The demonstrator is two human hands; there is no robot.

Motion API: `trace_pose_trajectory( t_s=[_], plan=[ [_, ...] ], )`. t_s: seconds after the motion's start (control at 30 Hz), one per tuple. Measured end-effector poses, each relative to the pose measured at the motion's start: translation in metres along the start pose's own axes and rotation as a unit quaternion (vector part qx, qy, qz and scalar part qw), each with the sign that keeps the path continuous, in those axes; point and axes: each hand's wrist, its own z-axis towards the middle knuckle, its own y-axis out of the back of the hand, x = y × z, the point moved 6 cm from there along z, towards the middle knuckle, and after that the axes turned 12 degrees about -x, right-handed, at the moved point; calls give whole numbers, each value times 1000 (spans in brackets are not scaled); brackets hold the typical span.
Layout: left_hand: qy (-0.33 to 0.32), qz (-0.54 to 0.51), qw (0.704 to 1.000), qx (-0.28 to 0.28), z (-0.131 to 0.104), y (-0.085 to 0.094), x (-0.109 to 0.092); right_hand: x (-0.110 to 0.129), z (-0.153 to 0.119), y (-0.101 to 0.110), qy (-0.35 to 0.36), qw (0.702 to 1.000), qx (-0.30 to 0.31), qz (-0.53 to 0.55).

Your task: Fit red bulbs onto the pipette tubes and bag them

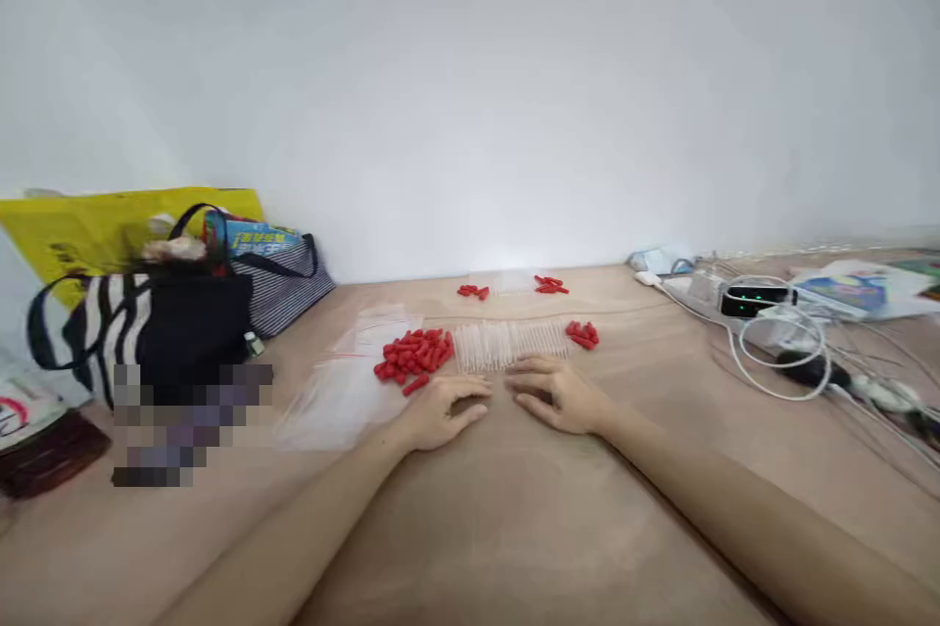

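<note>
My left hand (446,410) rests on the tabletop with its fingers apart and nothing in them. Opposite it lies my right hand (556,394), also empty, thumb and fingers spread, fingertips close to the near ends of a row of thin white sticks (506,346). A larger pile of small red pieces (415,357), shaped like little caps or plugs, sits just beyond my left hand. To the right of the row is a smaller red cluster (583,335). Clear plastic bags (338,401) lie flat beneath and left of the larger pile.
Farther back near the wall are two more small red groups (474,292) (550,285). Bags (198,322) and a yellow sack (132,224) stand at the left. At the right, white cables (778,396) loop around a black device with green lights (759,300), beside papers (852,288).
</note>
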Motion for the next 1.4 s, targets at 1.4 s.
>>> trace_pose_trajectory(
  t_s=[1.4],
  plan=[
    [329,359,872,-58,101,-12,54,-110,-31,38,-341,855,-36,-388]
  ],
)
